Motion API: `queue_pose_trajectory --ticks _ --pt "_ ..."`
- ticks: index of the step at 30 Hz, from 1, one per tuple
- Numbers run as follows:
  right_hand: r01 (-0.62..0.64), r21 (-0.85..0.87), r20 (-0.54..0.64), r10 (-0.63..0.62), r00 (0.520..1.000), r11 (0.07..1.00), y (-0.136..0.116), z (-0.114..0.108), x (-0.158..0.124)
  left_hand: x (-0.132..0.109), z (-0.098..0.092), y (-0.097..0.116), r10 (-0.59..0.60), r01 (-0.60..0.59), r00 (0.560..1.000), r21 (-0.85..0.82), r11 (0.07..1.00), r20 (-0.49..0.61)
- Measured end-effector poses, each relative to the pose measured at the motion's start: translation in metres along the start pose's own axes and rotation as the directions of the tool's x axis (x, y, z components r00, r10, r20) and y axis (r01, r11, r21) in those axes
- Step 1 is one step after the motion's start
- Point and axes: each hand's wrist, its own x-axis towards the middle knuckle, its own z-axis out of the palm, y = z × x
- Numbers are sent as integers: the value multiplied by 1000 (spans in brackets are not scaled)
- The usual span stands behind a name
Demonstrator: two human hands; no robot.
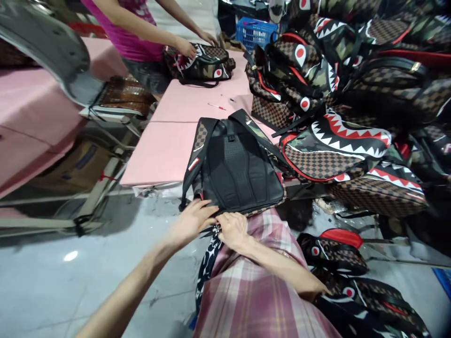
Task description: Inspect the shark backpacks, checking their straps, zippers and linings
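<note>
A backpack (243, 173) lies with its black padded back panel up and its shoulder straps toward the far side. It rests at the near edge of a pink-covered table (158, 155), its lower edge close to my body. My left hand (193, 219), slightly blurred, reaches to the bag's lower left corner with fingers stretched out. Beside it, my right hand (233, 230) is closed, its curled fingers gripping the backpack's bottom edge. What lies under the fingertips is partly hidden. A plaid pink apron (260, 291) covers my lap.
Backpacks with checks and shark teeth (345, 145) are heaped on the right; more bags (334, 253) sit lower right. Across the table, another person's hands (186, 48) touch a similar bag (204, 63). A pen (216, 107), blue basket (255, 33) and grey chair (70, 61) are also in view.
</note>
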Motion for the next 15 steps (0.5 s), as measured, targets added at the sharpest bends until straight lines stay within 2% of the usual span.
queue_pose_trajectory --ticks 3,5,7,8,9,10,12,15 --pt "15 88 -47 -11 999 996 2 3 -5 -22 28 9 -44 77 974 142 987 -222" --pt "13 159 -86 1 996 987 14 2 -16 -29 44 16 -44 105 945 175 979 -323" --pt "-81 259 -158 125 979 963 40 -9 -35 -34 52 19 -28 106 930 193 976 -367" --pt "-169 320 -196 240 951 932 59 -17 -47 -36 54 19 -29 112 925 199 974 -379" --pt "-286 380 -222 387 895 880 79 -26 -58 -39 55 18 -35 121 923 202 972 -382" --pt "-391 440 -231 523 820 808 101 -36 -69 -42 55 17 -43 125 925 196 973 -378" --pt "-512 511 -165 663 730 690 141 -51 -88 -49 54 14 -58 113 939 147 983 -338" --pt "-522 663 -19 708 706 537 183 -56 -106 -58 55 18 -160 150 961 -60 987 -225"
